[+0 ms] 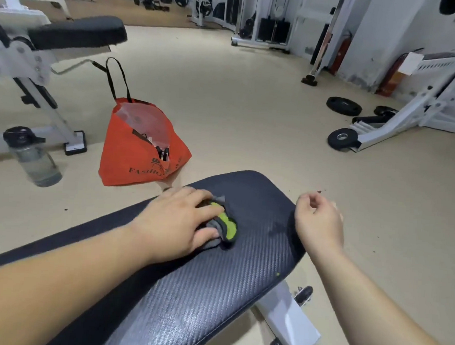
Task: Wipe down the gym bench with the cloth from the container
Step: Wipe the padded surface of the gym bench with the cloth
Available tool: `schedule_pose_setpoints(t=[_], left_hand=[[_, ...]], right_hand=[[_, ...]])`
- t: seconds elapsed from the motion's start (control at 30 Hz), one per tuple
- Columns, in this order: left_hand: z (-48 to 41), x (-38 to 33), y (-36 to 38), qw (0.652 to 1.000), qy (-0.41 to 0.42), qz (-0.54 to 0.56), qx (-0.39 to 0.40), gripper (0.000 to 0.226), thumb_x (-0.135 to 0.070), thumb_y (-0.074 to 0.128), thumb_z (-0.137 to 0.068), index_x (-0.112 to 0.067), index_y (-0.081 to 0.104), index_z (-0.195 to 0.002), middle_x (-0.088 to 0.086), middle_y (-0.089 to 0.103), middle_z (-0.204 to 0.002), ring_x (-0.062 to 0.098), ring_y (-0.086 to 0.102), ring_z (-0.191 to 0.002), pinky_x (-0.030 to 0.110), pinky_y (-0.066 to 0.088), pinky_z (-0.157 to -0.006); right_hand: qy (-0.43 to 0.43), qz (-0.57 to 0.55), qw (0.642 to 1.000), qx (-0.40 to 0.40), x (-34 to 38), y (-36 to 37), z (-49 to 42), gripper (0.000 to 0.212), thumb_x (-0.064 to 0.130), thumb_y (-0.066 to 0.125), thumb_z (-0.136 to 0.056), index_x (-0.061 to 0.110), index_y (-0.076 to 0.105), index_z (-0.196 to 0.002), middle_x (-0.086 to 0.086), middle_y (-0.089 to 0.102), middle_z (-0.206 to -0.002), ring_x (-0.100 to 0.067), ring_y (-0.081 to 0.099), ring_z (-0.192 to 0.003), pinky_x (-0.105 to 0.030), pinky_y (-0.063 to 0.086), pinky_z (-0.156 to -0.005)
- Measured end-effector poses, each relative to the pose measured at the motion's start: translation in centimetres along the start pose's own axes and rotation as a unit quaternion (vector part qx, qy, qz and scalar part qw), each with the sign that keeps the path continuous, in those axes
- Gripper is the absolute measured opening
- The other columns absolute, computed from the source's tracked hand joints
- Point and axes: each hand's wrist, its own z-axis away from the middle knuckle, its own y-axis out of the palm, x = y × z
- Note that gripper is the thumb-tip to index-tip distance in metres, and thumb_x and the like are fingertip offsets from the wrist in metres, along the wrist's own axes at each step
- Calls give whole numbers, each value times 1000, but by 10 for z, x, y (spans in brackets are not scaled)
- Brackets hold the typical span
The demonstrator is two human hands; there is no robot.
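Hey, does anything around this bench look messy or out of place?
Yes. Weight plates lie loose on the floor at right, dark crumbs dot the floor beyond the right hand, and a green speck sits on the bench, apart from the cloth the left hand grips.

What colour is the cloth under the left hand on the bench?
The cloth is grey with a lime-green patch, best in the head view.
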Motion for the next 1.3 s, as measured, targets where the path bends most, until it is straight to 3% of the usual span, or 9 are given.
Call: schedule_pose_setpoints(t=[0.13,0.23,0.33,0.5,0.57,0.67,0.83,1.1,1.3], left_hand=[[-30,-7,0,977,-212,30,3,64,-73,33,-90,-42,48,-143,-3,49,-153,35,44,-131,49,38,-111],[-18,-51,7,994,-103,18,-26,73,-76,35,-85,-39,47,-146,-8,46,-157,29,45,-137,51,32,-118],[-16,-30,-1,998,16,66,10,67,-72,34,-89,-43,46,-148,-15,44,-158,18,43,-140,39,32,-119],[-40,-20,8,987,-145,63,-31,72,-71,31,-83,-38,49,-146,-8,47,-158,28,43,-139,45,34,-119],[-30,-52,16,994,-56,79,-46,66,-68,40,-86,-39,50,-145,-13,46,-158,21,43,-140,42,32,-120],[-14,-47,7,991,79,111,-13,61,-67,47,-89,-43,50,-145,-21,45,-156,7,40,-142,28,27,-121],[-30,-20,13,984,-128,114,-49,61,-61,49,-88,-37,52,-145,-10,48,-157,22,43,-141,38,32,-120],[-18,-81,4,990,117,79,11,60,-60,42,-95,-48,34,-153,-17,37,-162,13,36,-145,36,29,-123],[-111,-93,15,995,-16,103,-9,56,-51,49,-94,-43,43,-149,-12,38,-162,21,34,-148,47,25,-123]], right_hand=[[52,-62,997,5,-11,21,6,30,41,36,-95,24,55,-77,-4,66,-94,-36,59,-103,-45,49,-92],[102,-154,982,-34,-13,23,4,31,33,43,-94,13,61,-79,-3,65,-81,-31,58,-87,-41,49,-80],[139,-227,964,-21,-18,23,2,31,32,49,-90,20,77,-97,5,75,-97,-23,65,-97,-40,53,-92],[177,-284,941,-47,-23,27,-1,28,18,48,-87,23,73,-100,10,70,-93,-20,64,-90,-39,55,-85],[181,-285,939,-62,-24,28,-2,22,16,47,-89,22,66,-97,6,65,-90,-18,58,-79,-35,48,-72],[174,-278,942,-74,-24,31,-1,17,22,47,-83,26,63,-85,0,69,-109,-26,64,-94,-43,55,-89],[191,-280,939,-64,-27,32,-3,22,20,48,-82,26,67,-90,2,71,-113,-28,65,-103,-43,53,-91],[222,-370,902,-26,-30,29,-6,24,17,54,-74,19,71,-91,-7,73,-93,-32,68,-86,-52,59,-90],[219,-427,877,20,-42,21,-17,20,2,55,-85,8,73,-92,-22,76,-108,-33,68,-91,-49,57,-94]])
